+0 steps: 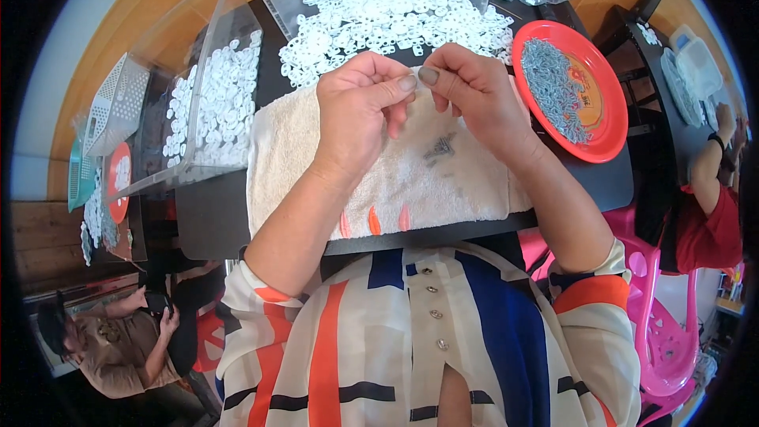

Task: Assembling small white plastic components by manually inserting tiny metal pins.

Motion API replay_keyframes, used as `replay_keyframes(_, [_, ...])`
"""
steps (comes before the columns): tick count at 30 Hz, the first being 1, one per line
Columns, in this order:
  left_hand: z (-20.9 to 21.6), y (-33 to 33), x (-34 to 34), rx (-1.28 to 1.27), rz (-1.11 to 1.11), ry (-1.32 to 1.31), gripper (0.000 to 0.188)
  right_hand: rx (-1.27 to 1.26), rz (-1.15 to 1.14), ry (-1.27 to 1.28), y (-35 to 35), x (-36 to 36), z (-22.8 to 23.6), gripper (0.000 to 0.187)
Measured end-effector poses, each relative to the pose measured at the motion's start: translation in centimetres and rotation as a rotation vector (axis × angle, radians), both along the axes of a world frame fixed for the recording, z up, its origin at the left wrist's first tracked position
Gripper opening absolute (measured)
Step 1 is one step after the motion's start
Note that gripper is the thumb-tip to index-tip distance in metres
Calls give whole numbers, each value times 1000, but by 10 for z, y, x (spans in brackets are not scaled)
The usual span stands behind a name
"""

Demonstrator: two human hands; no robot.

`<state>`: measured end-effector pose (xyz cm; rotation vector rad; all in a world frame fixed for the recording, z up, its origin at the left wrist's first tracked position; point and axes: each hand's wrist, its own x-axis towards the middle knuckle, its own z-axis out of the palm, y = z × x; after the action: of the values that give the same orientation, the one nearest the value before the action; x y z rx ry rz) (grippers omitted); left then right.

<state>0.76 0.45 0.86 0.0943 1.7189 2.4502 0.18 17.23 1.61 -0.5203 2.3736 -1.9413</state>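
A small white plastic piece [417, 73] is pinched between the fingers of the left hand [356, 115] and right hand [474, 95] over the towel [316, 158] mid-worktop; assembly seems underway, precise alignment needed next.

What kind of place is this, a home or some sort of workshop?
Probably a small hand-assembly workshop. A dark worktable carries a big heap of small white plastic pieces, a clear bin of more, and a red plate of grey parts, while other people sit at neighbouring tables.
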Motion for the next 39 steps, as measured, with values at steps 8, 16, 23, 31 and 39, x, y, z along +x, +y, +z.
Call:
replay_keyframes(8, [2,7,3,74,48,26,8,-203,5,-213,2,-1,-2,18])
replay_keyframes(16, [4,1,-2,147,-119,89,22,-281,128,-295,12,-2,7,19])
replay_keyframes(23, [4,5,6,107,-97,229,21,-468,225,-447,10,4,8,20])
replay_keyframes(31, [-6,17,11,123,7,297,18,-523,230,-487,6,9,11,21])
replay_keyframes(39, [-9,19,4,216,9,215,20,-504,223,-428,7,4,14,22])
